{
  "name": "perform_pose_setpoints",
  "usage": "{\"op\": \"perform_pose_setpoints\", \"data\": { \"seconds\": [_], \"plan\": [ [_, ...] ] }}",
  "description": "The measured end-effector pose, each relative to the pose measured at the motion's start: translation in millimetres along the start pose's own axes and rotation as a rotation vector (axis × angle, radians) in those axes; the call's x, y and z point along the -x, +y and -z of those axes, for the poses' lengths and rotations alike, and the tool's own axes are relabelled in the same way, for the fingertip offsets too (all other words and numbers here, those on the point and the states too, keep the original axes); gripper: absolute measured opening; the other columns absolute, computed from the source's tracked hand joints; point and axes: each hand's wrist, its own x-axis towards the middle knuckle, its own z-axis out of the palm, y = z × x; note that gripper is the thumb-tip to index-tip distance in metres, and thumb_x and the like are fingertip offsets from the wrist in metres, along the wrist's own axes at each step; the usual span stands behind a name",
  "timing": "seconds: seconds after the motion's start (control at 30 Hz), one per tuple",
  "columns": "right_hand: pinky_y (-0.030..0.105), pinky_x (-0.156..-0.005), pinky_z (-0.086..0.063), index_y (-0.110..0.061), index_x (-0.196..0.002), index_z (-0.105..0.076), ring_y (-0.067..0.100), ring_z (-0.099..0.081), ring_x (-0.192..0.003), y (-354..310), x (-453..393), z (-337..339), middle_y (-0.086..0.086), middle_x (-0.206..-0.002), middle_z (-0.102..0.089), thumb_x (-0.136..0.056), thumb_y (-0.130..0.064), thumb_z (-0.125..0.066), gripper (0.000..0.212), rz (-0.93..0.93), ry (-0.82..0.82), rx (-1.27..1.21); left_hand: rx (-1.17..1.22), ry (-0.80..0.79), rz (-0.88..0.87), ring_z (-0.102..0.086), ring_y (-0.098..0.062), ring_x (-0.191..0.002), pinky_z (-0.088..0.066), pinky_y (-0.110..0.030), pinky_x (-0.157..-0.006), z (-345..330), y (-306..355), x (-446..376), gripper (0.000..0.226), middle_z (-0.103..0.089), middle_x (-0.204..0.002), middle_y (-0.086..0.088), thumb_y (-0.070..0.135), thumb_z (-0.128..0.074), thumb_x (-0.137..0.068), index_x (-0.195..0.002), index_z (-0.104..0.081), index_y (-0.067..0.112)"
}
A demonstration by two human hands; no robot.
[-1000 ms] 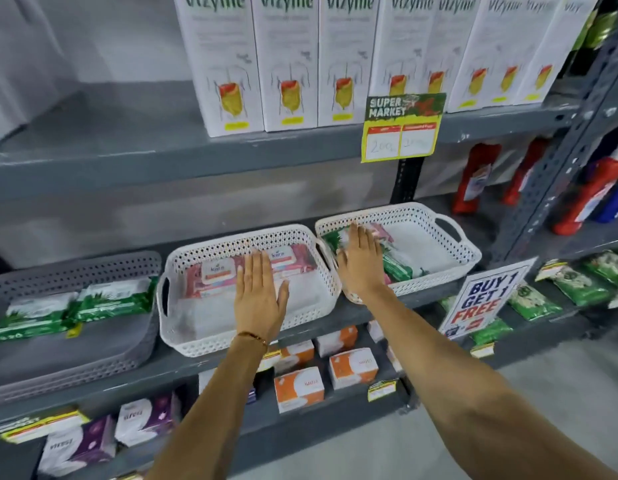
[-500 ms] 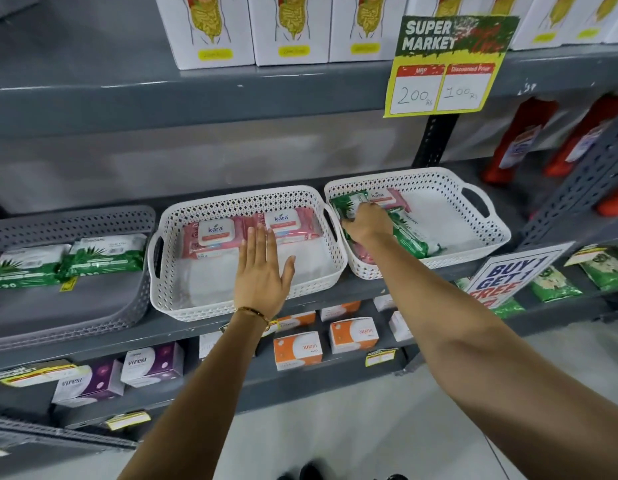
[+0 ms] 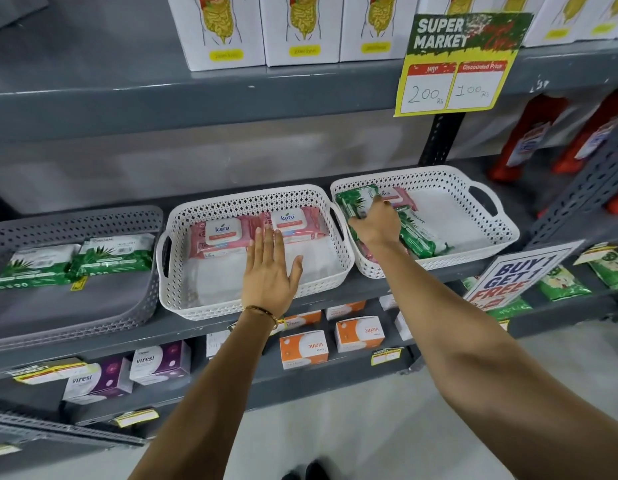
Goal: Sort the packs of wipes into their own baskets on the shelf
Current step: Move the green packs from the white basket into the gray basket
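Observation:
Three baskets stand on the middle shelf. The grey basket [image 3: 93,220] on the left holds two green packs of wipes [image 3: 110,259]. In the middle white basket [image 3: 248,199] lie two pink kara packs [image 3: 219,233]. The right white basket [image 3: 473,209] holds a mix of green and pink packs [image 3: 399,197]. My left hand [image 3: 269,271] hovers flat and open over the middle basket's front. Inside the right basket, my right hand [image 3: 375,225] grips a green pack [image 3: 356,204] at the basket's left end, tilted up on its edge.
White boxes [image 3: 224,29] line the upper shelf, with a yellow price sign [image 3: 456,64] hanging below. Red bottles [image 3: 532,129] stand at the right. Orange and purple boxes [image 3: 304,348] sit on the lower shelf. A "Buy 1 Get 1 Free" card [image 3: 515,275] leans nearby.
My right hand has reached deeper into the right basket and closed on a green pack, lifting it onto its edge. My left hand has stayed flat over the middle basket. The view moved closer.

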Motion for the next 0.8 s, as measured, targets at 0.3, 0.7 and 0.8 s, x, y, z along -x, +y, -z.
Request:
{"op": "perform_pose_setpoints", "data": {
  "seconds": [0.3,0.7,0.8],
  "plan": [
    [0.048,-0.081,-0.057,0.002,-0.124,-0.048,0.035,-0.065,-0.094,-22,20,14,0.021,-0.104,-0.067,-0.069,-0.034,-0.078,0.071,0.068,0.164,-0.197,0.059,0.046,-0.005,-0.010,-0.029,-0.142,0.000,-0.036,-0.114,8,-19,16,0.081,-0.016,-0.153,-0.017,0.055,0.007,-0.089,-0.144,-0.017,0.001],
    [0.034,-0.099,-0.047,-0.005,-0.138,-0.041,0.026,-0.060,-0.113,-189,126,-47,0.013,-0.126,-0.063,-0.070,-0.018,-0.077,0.078,0.442,-0.274,-0.340,-0.012,0.056,0.155,-0.029,-0.039,-0.135,-0.007,-0.040,-0.113,54,-203,88,0.081,-0.037,-0.143,-0.025,0.054,-0.002,-0.094,-0.135,-0.038,-0.006],
    [0.027,-0.099,-0.042,-0.007,-0.138,-0.042,0.023,-0.059,-0.116,-238,154,-82,0.009,-0.129,-0.061,-0.069,-0.015,-0.078,0.078,0.472,-0.393,-0.372,-0.054,0.066,0.191,-0.029,-0.040,-0.135,-0.008,-0.041,-0.112,66,-260,110,0.081,-0.038,-0.142,-0.025,0.055,-0.005,-0.094,-0.135,-0.038,-0.006]
  ]
}}
